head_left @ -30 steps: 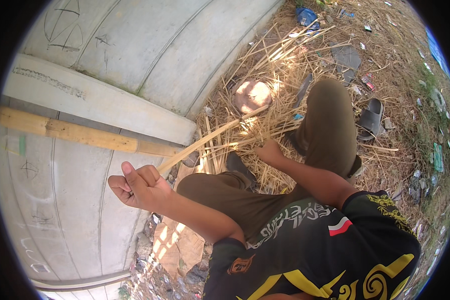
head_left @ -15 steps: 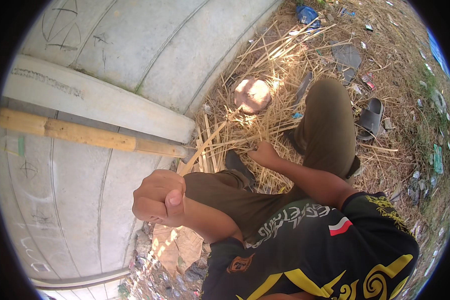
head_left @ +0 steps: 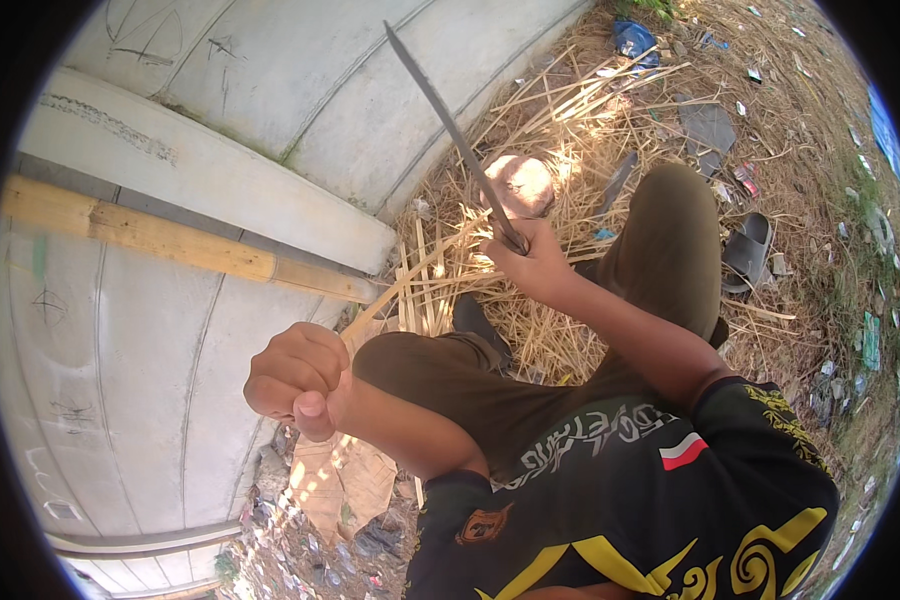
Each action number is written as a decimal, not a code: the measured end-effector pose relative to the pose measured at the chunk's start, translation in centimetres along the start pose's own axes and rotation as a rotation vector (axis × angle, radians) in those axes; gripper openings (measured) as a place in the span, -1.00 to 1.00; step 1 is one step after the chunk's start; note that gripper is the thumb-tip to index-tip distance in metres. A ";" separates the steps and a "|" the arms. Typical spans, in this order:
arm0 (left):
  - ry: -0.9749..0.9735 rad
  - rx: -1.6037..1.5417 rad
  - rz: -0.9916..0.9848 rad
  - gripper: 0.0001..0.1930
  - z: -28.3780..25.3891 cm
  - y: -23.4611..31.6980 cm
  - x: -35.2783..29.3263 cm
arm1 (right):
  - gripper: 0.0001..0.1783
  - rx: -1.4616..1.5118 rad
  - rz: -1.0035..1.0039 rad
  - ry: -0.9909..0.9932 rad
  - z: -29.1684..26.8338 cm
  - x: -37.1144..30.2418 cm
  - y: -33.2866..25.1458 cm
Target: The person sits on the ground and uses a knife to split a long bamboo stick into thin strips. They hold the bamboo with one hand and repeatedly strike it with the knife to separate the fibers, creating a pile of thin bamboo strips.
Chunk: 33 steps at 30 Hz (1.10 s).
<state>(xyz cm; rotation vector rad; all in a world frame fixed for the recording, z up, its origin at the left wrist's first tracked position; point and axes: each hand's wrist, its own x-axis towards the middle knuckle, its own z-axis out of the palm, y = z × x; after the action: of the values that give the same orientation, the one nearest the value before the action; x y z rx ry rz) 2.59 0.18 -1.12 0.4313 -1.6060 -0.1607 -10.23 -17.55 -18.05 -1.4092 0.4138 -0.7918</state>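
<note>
Gripping 1 blade, 1 bamboo pole

Harsh daylight, fisheye view

Straw is glared by sun; shadow is cast under the legs; edges are bent and vignetted black; focus is sharp.

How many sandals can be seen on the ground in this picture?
1. A single dark grey rubber sandal lies on the dry straw, to the right of the person's bent right knee. A second one may be hidden behind the leg or under the litter.
</note>
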 end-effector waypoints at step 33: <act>0.115 0.164 -0.133 -0.53 1.6 -4.3 -0.6 | -0.68 -0.220 0.823 -0.059 -2.3 1.0 12.9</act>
<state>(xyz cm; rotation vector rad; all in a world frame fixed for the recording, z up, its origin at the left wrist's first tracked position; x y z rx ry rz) 1.77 -3.79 -3.34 0.6629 -1.4829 -0.1028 -8.02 -20.24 -30.68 -1.2919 0.9732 -0.0317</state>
